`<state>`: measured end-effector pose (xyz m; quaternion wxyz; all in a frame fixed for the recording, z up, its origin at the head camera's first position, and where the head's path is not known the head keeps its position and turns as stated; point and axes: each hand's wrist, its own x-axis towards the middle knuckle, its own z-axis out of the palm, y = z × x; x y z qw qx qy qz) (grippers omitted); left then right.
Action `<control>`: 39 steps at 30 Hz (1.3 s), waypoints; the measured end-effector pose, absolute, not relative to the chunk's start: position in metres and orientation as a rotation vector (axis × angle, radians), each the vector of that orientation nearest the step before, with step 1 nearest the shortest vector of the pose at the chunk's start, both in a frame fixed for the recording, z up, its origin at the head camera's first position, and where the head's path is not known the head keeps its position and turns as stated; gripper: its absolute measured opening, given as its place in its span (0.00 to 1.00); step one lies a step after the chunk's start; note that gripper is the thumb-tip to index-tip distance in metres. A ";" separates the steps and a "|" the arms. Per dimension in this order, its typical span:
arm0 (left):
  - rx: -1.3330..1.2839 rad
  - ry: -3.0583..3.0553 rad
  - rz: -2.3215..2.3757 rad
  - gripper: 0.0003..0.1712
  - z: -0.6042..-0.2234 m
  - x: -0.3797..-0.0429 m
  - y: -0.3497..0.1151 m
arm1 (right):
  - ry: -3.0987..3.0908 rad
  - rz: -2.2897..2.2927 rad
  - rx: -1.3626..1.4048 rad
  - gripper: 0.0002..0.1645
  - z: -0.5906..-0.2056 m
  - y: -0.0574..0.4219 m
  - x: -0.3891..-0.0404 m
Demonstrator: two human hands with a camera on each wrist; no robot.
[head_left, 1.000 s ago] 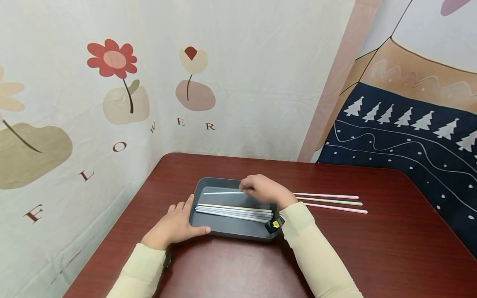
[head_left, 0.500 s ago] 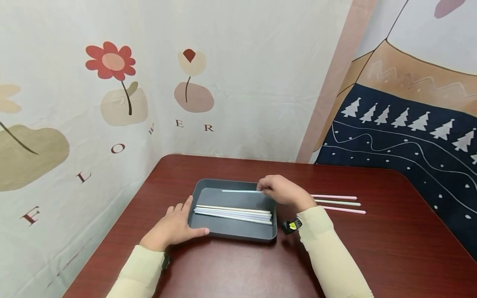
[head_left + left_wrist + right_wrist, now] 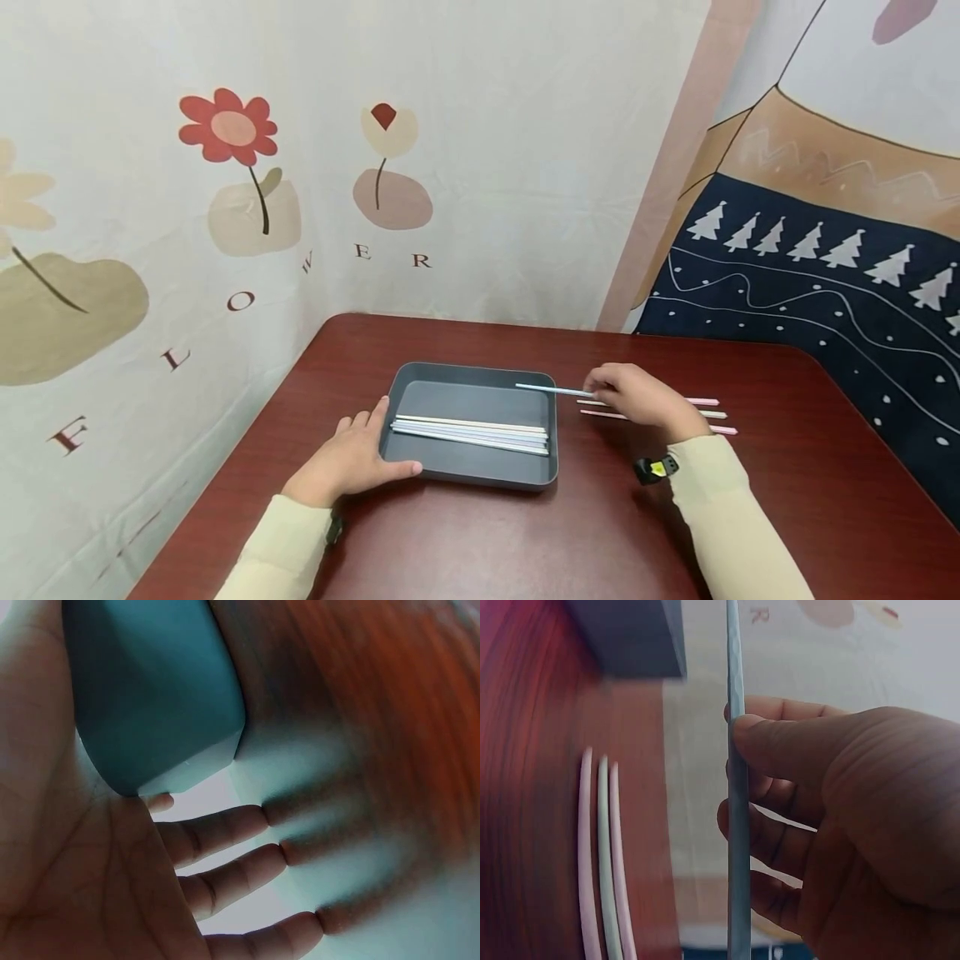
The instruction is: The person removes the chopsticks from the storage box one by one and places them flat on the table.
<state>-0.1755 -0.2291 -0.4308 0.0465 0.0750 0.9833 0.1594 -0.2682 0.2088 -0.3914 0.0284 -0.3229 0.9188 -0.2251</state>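
Observation:
A pale blue chopstick (image 3: 551,389) is pinched between the thumb and fingers of my right hand (image 3: 637,398). Its thin textured tip points left over the right rim of a dark grey tray (image 3: 450,398). In the right wrist view the chopstick (image 3: 738,825) stands clear of the tabletop. Beneath that hand, a pink chopstick (image 3: 723,431), a green chopstick (image 3: 714,414) and another pink chopstick (image 3: 703,402) lie on the table, partly hidden. Several white, bluish and cream chopsticks (image 3: 472,433) lie together in the tray. My left hand (image 3: 348,452) rests at the tray's left corner, thumb and fingers spread.
The reddish-brown wooden table (image 3: 480,542) reaches beyond the tray on all sides. Behind it hangs a pale cloth (image 3: 510,208) with flower prints, and a dark blue cloth (image 3: 810,283) with tree prints at the right.
My right hand has moved right with the blue chopstick, from over the tray to above the chopsticks on the table. The left hand has stayed at the tray.

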 end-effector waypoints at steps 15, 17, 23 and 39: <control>0.219 3.002 0.466 0.78 -0.431 -0.174 -0.230 | 2.922 -0.618 -0.906 0.12 -0.412 0.286 -0.251; 0.219 3.000 0.460 0.78 -0.431 -0.174 -0.230 | 2.933 -0.603 -0.905 0.12 -0.414 0.291 -0.249; 0.221 3.003 0.460 0.78 -0.430 -0.175 -0.229 | 2.937 -0.570 -0.896 0.12 -0.420 0.298 -0.244; 0.228 3.007 0.473 0.78 -0.430 -0.174 -0.228 | 2.911 -0.546 -0.904 0.14 -0.433 0.300 -0.242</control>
